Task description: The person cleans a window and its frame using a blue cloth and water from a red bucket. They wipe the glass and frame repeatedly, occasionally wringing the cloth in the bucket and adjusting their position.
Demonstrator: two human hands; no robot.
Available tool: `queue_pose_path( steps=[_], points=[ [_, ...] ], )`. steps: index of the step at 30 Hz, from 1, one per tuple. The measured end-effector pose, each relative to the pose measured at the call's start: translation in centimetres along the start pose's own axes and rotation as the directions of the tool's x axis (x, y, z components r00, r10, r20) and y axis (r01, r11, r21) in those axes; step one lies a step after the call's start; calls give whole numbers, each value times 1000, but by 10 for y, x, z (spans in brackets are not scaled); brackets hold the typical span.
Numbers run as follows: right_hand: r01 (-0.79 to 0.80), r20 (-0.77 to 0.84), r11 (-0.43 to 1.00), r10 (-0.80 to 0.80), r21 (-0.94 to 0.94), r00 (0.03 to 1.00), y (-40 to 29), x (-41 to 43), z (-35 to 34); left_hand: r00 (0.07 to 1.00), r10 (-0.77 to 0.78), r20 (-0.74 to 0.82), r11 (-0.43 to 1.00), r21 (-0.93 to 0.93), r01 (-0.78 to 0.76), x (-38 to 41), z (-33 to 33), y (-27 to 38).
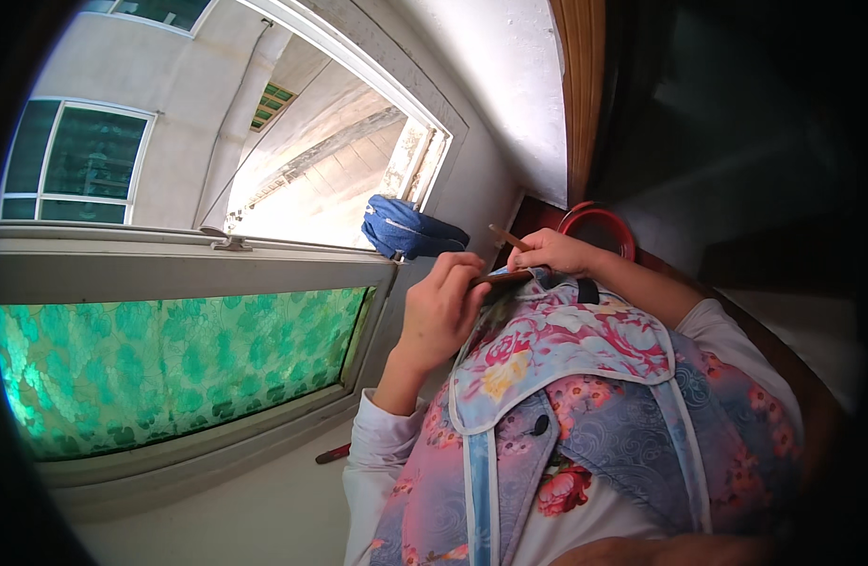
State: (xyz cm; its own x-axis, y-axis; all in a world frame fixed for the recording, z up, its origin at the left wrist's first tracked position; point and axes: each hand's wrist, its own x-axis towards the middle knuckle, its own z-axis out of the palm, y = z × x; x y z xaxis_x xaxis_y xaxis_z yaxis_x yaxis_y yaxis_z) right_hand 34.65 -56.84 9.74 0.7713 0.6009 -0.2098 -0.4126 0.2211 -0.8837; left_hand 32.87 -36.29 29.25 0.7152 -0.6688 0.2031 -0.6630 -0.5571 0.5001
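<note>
My left hand is raised at chest height, its fingers closed around a thin, flat, dark brown piece that points towards my other hand. Just beyond it, my right hand grips a slim, light brown wooden stick, whose end sticks out to the upper left. Both hands are close together above the top of a floral apron. My right fingertips are near the far end of the brown piece; whether they touch it cannot be told.
A window frame with green patterned glass stands on the left. A bundled blue cloth hangs at its corner. A red bucket stands beyond my right forearm. A dark red, narrow object lies on a pale surface by my left sleeve.
</note>
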Motion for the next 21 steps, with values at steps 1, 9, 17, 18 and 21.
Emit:
queue_pose_path(
  steps=[1,9,17,18,21],
  points=[
    [-35,9,999,34,41,999,-8,-4,0,998,6,-56,998,-57,-9,-14,-10,-11],
    [81,188,995,-91,56,978,-97,5,51,924,-140,-356,901,-433,-30,-64,-73,-16],
    [-126,474,991,86,52,877,-115,33,110,984,-129,-124,816,-578,34,-46,-92,-52],
    [-163,481,977,78,137,873,-105,39,107,987,-127,-97,793,-608,42,-40,-91,-57],
    [-282,520,891,61,357,852,-85,44,106,992,-130,-10,727,-680,88,-28,-87,-67]
  ],
)
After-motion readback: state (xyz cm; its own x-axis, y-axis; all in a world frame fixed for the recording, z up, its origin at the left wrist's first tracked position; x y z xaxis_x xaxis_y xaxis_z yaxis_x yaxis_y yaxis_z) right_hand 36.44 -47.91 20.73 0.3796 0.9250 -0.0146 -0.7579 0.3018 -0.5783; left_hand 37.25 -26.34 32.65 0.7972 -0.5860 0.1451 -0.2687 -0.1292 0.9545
